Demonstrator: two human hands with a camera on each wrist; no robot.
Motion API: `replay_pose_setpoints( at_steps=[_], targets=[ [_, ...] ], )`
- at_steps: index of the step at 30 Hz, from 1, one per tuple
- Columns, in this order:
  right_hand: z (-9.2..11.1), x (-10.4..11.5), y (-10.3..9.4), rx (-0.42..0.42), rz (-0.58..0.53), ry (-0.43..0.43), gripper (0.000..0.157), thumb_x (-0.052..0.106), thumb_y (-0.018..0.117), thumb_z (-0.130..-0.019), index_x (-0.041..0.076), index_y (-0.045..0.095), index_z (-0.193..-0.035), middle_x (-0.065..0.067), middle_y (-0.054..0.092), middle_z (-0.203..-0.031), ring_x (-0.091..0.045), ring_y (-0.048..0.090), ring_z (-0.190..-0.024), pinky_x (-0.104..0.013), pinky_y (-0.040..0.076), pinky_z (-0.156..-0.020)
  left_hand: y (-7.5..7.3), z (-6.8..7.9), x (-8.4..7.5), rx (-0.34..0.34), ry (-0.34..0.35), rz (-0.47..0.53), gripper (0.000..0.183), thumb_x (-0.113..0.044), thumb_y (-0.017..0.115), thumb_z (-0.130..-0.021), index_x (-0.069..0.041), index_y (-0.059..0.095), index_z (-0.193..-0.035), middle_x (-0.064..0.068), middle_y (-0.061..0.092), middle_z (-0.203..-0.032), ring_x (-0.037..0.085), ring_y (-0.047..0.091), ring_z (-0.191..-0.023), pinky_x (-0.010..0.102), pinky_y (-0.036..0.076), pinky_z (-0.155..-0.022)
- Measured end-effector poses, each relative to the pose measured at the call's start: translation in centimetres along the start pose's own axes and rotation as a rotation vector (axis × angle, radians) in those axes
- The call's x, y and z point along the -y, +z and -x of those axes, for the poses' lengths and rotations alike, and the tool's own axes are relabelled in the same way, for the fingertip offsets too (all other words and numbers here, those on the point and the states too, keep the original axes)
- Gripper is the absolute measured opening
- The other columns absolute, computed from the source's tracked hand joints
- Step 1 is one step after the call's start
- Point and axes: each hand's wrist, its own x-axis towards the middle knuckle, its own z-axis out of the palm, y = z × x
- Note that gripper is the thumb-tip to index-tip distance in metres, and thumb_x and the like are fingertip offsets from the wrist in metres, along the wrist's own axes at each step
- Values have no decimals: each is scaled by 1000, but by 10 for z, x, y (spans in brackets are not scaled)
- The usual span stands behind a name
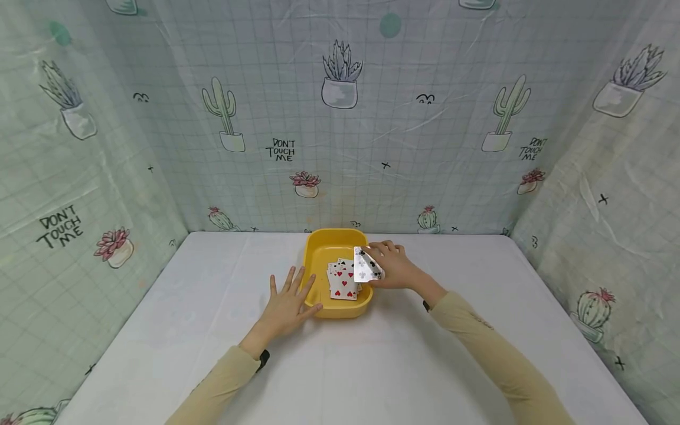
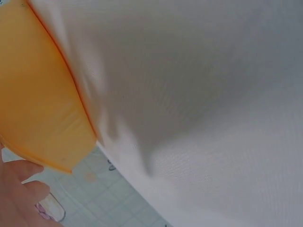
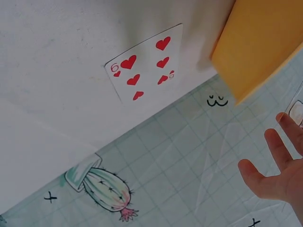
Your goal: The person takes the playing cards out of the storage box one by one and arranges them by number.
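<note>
A yellow plastic tray (image 1: 324, 245) stands on the white table with several playing cards (image 1: 343, 287) lying face up inside, a hearts card on top. Over its right side, my right hand (image 1: 394, 265) holds a clubs card (image 1: 366, 269) between thumb and fingers. My left hand (image 1: 284, 307) has its fingers spread at the tray's left rim; in the left wrist view, fingertips (image 2: 33, 170) appear by the rim. A six of hearts (image 3: 147, 66) lies on the table outside the tray in the right wrist view; the right hand and arm hide it in the head view.
The white table (image 1: 223, 265) stretches to both sides of the tray and toward me. Behind it and at the sides hangs a pale grid-patterned cloth (image 1: 372, 136) printed with cacti and potted plants. Dark bands (image 1: 263, 359) circle my wrists.
</note>
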Motion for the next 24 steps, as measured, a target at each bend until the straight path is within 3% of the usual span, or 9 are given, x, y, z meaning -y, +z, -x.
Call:
replay_pose_setpoints(
  at_steps=[24],
  targets=[
    [29,-40,-16,-78,90,-14,81,43,68,-73,14,31,-139,-14,36,-138,-36,32,-123,-62,24,-95,2,-1,1,-5,14,42,74,-63,35,-85,-17,24,-142,12,16,-150,31,10,-139,68,3,-100]
  ],
)
